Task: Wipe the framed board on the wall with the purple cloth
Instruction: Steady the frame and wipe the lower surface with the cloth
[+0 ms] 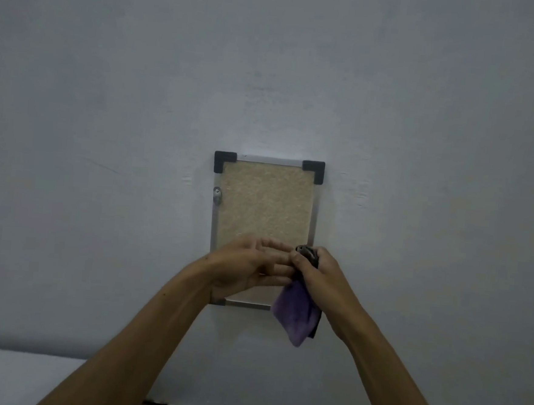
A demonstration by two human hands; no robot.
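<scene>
Grey-white painted wall (108,96), dim light. Framed board (264,202): cork-coloured panel, metal edging, black corner caps, mounted centre frame. Purple cloth (295,315): bunched, hanging over the board's lower right corner. Right hand (317,272): fingers curled round the cloth's top, grip firm. Left hand (248,267): fingers extended, loosely spread, tips meeting the cloth beside the right thumb, holding nothing. Step judged: readying the cloth. Advice: fold into a flat pad, then wipe with even overlapping strokes.

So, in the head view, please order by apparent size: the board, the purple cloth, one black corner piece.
1. Board.
2. Purple cloth, partly bunched in the right hand.
3. Black corner piece.
</scene>
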